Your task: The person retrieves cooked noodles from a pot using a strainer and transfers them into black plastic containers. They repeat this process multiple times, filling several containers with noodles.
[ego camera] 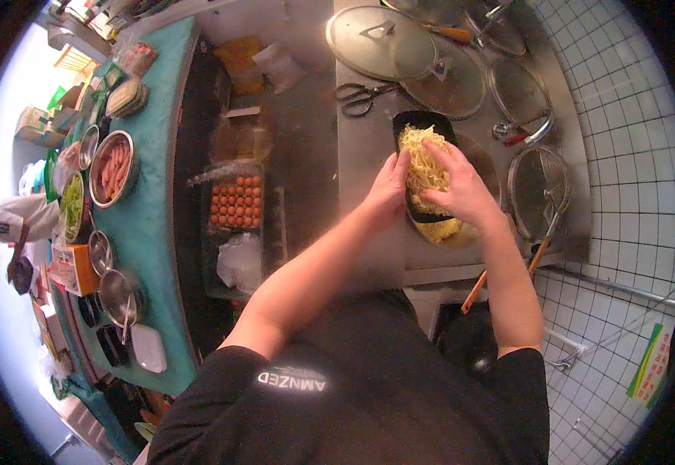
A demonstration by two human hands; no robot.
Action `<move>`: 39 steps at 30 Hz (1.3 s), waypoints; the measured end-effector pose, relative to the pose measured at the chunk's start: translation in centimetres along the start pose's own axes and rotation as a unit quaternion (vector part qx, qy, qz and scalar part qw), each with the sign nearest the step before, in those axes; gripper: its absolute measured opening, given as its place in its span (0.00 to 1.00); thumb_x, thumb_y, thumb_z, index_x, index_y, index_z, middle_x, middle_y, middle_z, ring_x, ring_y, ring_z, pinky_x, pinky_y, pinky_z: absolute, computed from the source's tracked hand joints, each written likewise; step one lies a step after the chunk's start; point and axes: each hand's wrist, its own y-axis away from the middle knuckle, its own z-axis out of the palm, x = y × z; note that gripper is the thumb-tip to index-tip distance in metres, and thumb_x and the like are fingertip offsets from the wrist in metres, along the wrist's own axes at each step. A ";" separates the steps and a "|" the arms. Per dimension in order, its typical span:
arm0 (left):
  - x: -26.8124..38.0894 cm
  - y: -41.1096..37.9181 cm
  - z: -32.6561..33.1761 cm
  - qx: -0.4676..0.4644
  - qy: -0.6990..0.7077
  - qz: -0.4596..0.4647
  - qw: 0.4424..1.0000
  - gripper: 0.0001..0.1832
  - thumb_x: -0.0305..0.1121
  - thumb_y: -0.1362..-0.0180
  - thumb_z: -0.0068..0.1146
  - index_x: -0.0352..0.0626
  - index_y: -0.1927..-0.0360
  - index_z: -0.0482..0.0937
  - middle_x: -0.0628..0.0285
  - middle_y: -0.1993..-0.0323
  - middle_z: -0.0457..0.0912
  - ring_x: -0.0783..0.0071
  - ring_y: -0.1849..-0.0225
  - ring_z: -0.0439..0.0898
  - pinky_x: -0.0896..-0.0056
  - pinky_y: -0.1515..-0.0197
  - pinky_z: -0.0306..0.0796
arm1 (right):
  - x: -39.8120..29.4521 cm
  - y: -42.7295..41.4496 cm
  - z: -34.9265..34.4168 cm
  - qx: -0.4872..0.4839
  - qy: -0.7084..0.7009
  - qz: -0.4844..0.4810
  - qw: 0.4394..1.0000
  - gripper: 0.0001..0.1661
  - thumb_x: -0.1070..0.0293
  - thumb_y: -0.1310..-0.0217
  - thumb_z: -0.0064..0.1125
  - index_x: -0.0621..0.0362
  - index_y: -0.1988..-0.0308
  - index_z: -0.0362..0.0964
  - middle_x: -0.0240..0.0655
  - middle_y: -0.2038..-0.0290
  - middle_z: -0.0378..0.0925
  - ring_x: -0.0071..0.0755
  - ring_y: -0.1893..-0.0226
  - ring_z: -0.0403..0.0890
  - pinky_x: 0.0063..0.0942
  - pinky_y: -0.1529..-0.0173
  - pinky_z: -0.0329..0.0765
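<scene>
A black rectangular tray [424, 119] holds a heap of pale yellow noodle-like strands [421, 145] above the steel counter. My left hand [388, 185] grips the tray's left side, its thumb against the strands. From the right, my right hand [464, 185] grips the heap, with its thumb and fingers spread across the strands. Just below the tray's near end lies a yellow, crumbly or stringy food [443, 231] in a round pan or dish, partly hidden by the tray and my right hand.
Scissors [360, 100], glass lids [381, 43] and wire strainers [538, 192] lie around the steel counter [366, 151]. Brown eggs [235, 202] sit low at left. The green-topped table [163, 232] bears a bowl of pinkish meat [113, 168]. Another person [23, 218] stands beyond it.
</scene>
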 end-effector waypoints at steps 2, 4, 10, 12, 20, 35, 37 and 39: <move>-0.4 -0.5 -0.7 -0.023 0.004 0.004 1.000 0.28 0.56 0.32 0.43 0.48 0.37 0.64 0.62 0.44 0.74 0.70 0.43 0.74 0.64 0.44 0.72 | -0.7 -0.2 -1.8 -0.032 -0.060 0.004 0.998 0.46 0.69 0.53 0.70 0.51 0.34 0.60 0.45 0.36 0.64 0.46 0.36 0.67 0.36 0.34 0.65; -0.8 -1.1 -1.5 -0.057 0.049 -0.009 0.997 0.29 0.56 0.31 0.42 0.47 0.37 0.64 0.61 0.42 0.73 0.68 0.42 0.73 0.62 0.41 0.70 | -0.7 -0.5 -3.7 -0.054 -0.122 0.007 0.991 0.46 0.69 0.51 0.70 0.49 0.33 0.60 0.43 0.36 0.64 0.43 0.37 0.68 0.34 0.34 0.66; -1.4 -0.6 -1.8 -0.119 0.169 -0.073 0.976 0.30 0.55 0.30 0.40 0.43 0.36 0.65 0.60 0.39 0.73 0.64 0.39 0.73 0.57 0.35 0.65 | -0.8 -2.5 -5.6 -0.011 -0.062 0.067 0.996 0.19 0.72 0.46 0.65 0.61 0.51 0.76 0.41 0.57 0.80 0.22 0.69 0.81 0.24 0.65 0.79; -1.0 0.2 -1.4 -0.107 0.163 -0.103 0.975 0.29 0.54 0.30 0.40 0.44 0.37 0.67 0.60 0.40 0.74 0.64 0.40 0.74 0.57 0.36 0.66 | -0.4 -3.1 -5.0 0.008 -0.053 0.046 0.997 0.12 0.72 0.46 0.65 0.64 0.60 0.79 0.37 0.67 0.81 0.20 0.72 0.79 0.22 0.67 0.77; 0.0 1.3 -2.5 -0.073 0.183 -0.113 0.974 0.28 0.54 0.30 0.40 0.44 0.38 0.68 0.60 0.45 0.78 0.64 0.46 0.79 0.56 0.41 0.72 | -1.3 -2.7 -2.7 -0.047 -0.304 0.109 0.945 0.17 0.61 0.35 0.59 0.64 0.54 0.77 0.32 0.59 0.82 0.22 0.58 0.78 0.21 0.54 0.71; 1.0 2.8 -5.7 -0.111 0.131 -0.018 0.985 0.29 0.52 0.29 0.38 0.42 0.35 0.65 0.57 0.41 0.75 0.61 0.44 0.78 0.56 0.40 0.71 | -4.0 0.4 2.3 -0.023 -0.104 -0.081 0.991 0.44 0.83 0.58 0.58 0.47 0.38 0.67 0.48 0.29 0.49 0.52 0.31 0.57 0.36 0.29 0.58; 1.6 3.4 -5.8 -0.108 0.165 -0.031 0.980 0.29 0.52 0.29 0.38 0.41 0.36 0.65 0.56 0.41 0.75 0.61 0.44 0.78 0.56 0.41 0.71 | -4.7 0.8 0.8 -0.051 -0.123 -0.074 0.988 0.44 0.85 0.57 0.58 0.47 0.37 0.66 0.43 0.29 0.50 0.45 0.32 0.61 0.36 0.31 0.63; 2.5 4.3 -5.8 -0.090 0.160 -0.052 0.982 0.28 0.52 0.29 0.38 0.42 0.37 0.66 0.58 0.42 0.76 0.63 0.44 0.78 0.57 0.41 0.72 | -5.3 1.1 -0.7 -0.091 -0.158 -0.057 0.982 0.43 0.84 0.56 0.59 0.48 0.37 0.66 0.46 0.30 0.51 0.46 0.34 0.65 0.34 0.34 0.66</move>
